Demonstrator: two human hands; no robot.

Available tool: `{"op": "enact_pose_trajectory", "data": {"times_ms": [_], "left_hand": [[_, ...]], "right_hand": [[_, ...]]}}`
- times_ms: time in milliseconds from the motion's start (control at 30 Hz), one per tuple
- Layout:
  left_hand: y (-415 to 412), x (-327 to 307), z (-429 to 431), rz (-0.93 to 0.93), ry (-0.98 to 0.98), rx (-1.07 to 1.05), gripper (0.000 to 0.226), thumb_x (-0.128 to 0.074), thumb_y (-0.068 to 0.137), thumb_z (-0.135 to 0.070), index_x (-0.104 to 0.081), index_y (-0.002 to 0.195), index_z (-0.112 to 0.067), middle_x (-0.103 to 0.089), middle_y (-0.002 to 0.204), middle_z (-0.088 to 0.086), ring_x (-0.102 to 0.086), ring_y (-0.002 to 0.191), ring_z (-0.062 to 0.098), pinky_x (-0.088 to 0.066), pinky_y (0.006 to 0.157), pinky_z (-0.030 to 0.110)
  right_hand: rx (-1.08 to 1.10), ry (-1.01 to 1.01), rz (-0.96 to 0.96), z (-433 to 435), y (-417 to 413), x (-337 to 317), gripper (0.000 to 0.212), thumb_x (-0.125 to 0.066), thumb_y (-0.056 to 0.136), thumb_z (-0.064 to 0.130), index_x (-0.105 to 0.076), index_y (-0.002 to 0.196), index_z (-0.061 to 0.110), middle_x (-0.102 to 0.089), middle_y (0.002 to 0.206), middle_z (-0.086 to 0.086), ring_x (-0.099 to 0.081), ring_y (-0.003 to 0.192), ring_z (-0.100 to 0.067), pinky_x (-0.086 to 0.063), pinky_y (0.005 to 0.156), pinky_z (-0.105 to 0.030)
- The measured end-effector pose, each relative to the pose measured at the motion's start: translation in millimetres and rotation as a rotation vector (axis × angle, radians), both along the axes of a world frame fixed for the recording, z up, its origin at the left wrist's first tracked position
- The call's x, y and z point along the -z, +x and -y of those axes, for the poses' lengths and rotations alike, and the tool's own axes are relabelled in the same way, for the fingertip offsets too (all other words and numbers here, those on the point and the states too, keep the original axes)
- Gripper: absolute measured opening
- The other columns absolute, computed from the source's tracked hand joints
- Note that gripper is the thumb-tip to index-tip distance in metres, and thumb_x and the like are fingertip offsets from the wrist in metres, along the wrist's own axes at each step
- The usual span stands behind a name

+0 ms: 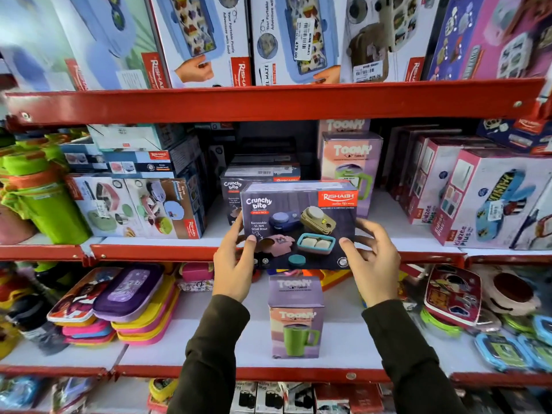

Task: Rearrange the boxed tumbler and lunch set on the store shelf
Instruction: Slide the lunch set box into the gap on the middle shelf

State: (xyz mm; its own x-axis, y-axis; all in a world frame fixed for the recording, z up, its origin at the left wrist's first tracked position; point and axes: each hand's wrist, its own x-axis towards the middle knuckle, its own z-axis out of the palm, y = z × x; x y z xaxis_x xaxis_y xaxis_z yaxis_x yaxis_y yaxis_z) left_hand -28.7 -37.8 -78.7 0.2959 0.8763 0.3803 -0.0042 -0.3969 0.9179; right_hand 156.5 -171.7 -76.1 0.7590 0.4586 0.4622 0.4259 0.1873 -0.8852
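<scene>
Fingers of your left hand (pixel 236 258) and right hand (pixel 372 261) pinch the lunch set box (pixel 298 224) by its ends; loosen either and it could topple the tumbler box (pixel 295 316) below.

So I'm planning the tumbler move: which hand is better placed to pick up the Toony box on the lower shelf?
Left, marginally. Both hands grip the Crunchy Bite box, but the left hand sits slightly nearer the Toony box than the right hand.
</scene>
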Motion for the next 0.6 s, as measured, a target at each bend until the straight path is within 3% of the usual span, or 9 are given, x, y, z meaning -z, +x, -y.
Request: {"op": "enact_pose_trajectory", "data": {"times_ms": [33,133,200,367,467,600], "left_hand": [[-3.0,-2.1,-5.9,-0.014,0.016,-0.016,0.049,-0.053,0.102,-0.019,-0.045,0.150,-0.025,-0.063,0.138,-0.002,-0.060,0.124,-0.003,-0.050,0.112,0.046],[-12.3,-10.4,-25.5,-0.081,0.073,-0.080,0.051,-0.051,0.102,-0.014,-0.042,0.151,-0.024,-0.058,0.144,-0.001,-0.056,0.133,0.014,-0.045,0.116,0.043],[-16.0,-17.0,-38.1,-0.117,0.082,-0.104,0.052,-0.051,0.101,-0.009,-0.042,0.151,-0.021,-0.059,0.141,0.001,-0.056,0.128,0.014,-0.045,0.112,0.035],[-19.6,-23.9,-68.5,-0.196,0.069,-0.152,0.053,-0.049,0.100,-0.001,-0.042,0.151,-0.013,-0.061,0.138,0.010,-0.057,0.125,0.018,-0.040,0.107,0.027],[-18.0,-16.3,-82.3,-0.258,0.062,-0.146,0.051,-0.047,0.100,0.001,-0.042,0.149,-0.011,-0.060,0.141,0.016,-0.057,0.131,0.029,-0.040,0.110,0.030],[-12.2,-1.7,-90.2,-0.288,0.036,-0.105,0.051,-0.044,0.100,0.001,-0.039,0.150,-0.011,-0.057,0.145,0.015,-0.053,0.137,0.029,-0.038,0.114,0.030]], "right_hand": [[-0.009,-0.001,0.002,-7.5,-1.3,-3.6,0.039,-0.075,0.084,0.008,-0.062,0.116,0.028,-0.070,0.119,0.000,-0.068,0.107,-0.015,-0.060,0.080,-0.028],[-0.024,-0.030,0.028,-33.6,-6.2,-13.8,0.039,-0.076,0.081,0.006,-0.063,0.116,0.018,-0.069,0.107,0.005,-0.064,0.094,0.013,-0.052,0.076,-0.006],[-0.027,-0.054,0.063,-51.3,-9.3,-16.3,0.036,-0.077,0.081,0.004,-0.064,0.113,0.014,-0.065,0.099,0.011,-0.060,0.088,0.023,-0.046,0.072,0.002],[-0.059,-0.140,0.081,-86.0,-15.6,-8.8,0.038,-0.077,0.081,0.007,-0.063,0.117,0.012,-0.068,0.107,0.005,-0.064,0.091,-0.003,-0.049,0.084,-0.006],[-0.052,-0.151,0.095,-95.1,-15.8,1.5,0.040,-0.078,0.080,0.006,-0.063,0.116,0.014,-0.071,0.109,-0.001,-0.066,0.095,-0.010,-0.045,0.075,0.004],[-0.021,-0.152,0.099,-99.9,-12.7,11.3,0.039,-0.078,0.080,0.005,-0.063,0.115,0.012,-0.072,0.111,-0.004,-0.068,0.095,-0.013,-0.042,0.072,0.007]]}}
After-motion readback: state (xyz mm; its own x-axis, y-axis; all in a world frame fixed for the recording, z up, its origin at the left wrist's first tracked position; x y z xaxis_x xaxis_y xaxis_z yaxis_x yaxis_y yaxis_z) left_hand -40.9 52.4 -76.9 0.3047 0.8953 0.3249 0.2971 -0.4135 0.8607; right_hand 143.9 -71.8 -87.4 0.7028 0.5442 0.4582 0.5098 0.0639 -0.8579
